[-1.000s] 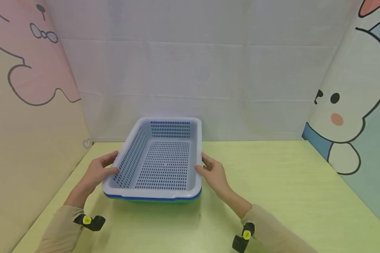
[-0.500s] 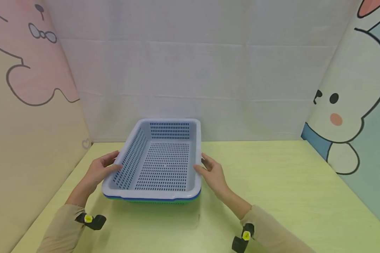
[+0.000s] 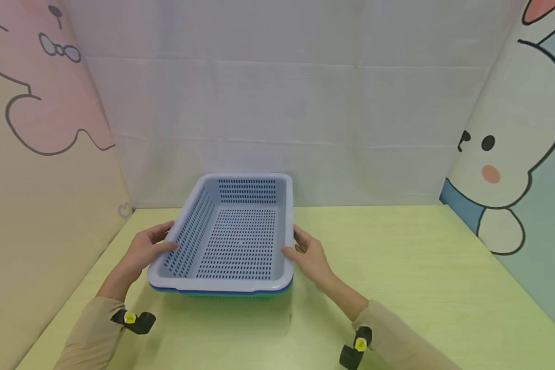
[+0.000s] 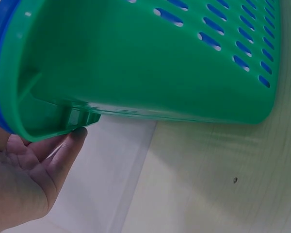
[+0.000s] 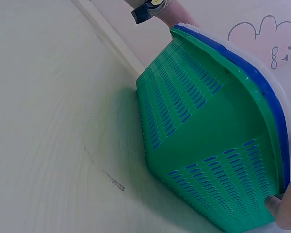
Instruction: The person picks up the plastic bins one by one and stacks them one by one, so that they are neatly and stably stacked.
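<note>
Several plastic baskets stand nested in one stack at the left of the table. On top is a pale grey-white basket (image 3: pixel 233 284) with slotted walls and floor. Beneath it shows the rim of a blue basket (image 5: pixel 263 83), and outermost is a green basket (image 5: pixel 211 109). My left hand (image 3: pixel 141 252) holds the stack's left rim, thumb over the top and fingers under the green edge. On the right rim my right hand (image 3: pixel 312 260) pinches likewise, thumb above, fingers partly hidden below. The stack's green base meets the table in the right wrist view.
The pale yellow-green table (image 3: pixel 421 267) extends to the right of the stack. A white cloth wall (image 3: pixel 305 103) stands close behind the baskets. Cartoon-printed side panels border the left and right. A dark scuff mark (image 5: pixel 115 182) lies on the tabletop.
The stack has stayed almost in place. My left thumb slid slightly inward over the rim, and my right hand shifted a touch left and down in the head view.
</note>
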